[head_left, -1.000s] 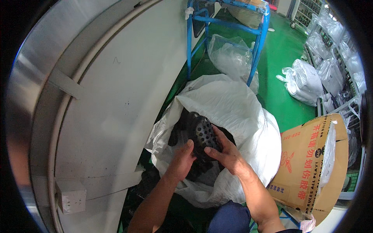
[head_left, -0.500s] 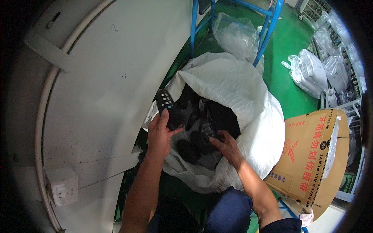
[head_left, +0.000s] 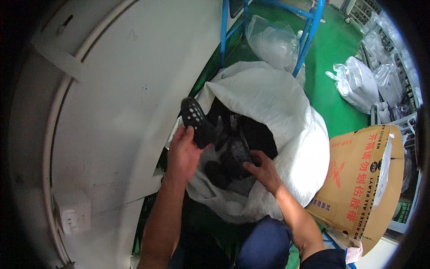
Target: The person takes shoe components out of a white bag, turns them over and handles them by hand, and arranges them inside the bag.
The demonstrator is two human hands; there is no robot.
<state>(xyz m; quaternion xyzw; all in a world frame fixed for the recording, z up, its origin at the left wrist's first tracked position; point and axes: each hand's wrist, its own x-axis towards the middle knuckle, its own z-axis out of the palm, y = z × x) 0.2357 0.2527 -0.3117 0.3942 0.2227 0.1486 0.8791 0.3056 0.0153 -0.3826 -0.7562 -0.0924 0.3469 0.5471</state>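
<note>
My left hand (head_left: 182, 150) is closed round a black clog (head_left: 193, 114) with light-showing holes in its upper, held tilted over the left side of a big white sack (head_left: 286, 107). To the right, my right hand (head_left: 264, 170) grips another dark clog (head_left: 236, 152) above the sack's mouth, thumb on its near end. The holes of this one barely show in the shade. Below and between my hands, more dark shoes (head_left: 217, 174) lie inside the sack; their outlines run together, so I cannot tell them all apart.
A white panel wall (head_left: 112, 112) runs along the left, with a socket box (head_left: 74, 215) low on it. Blue metal legs (head_left: 308, 40) stand beyond the sack near a clear plastic bag (head_left: 273, 42). An open cardboard box (head_left: 349, 175) and a white bag (head_left: 356, 85) are on the right.
The left clog has turned slightly, showing its holes at another angle. The clog in my right hand has rolled, so its holed upper shows less. Both hands have barely shifted.
</note>
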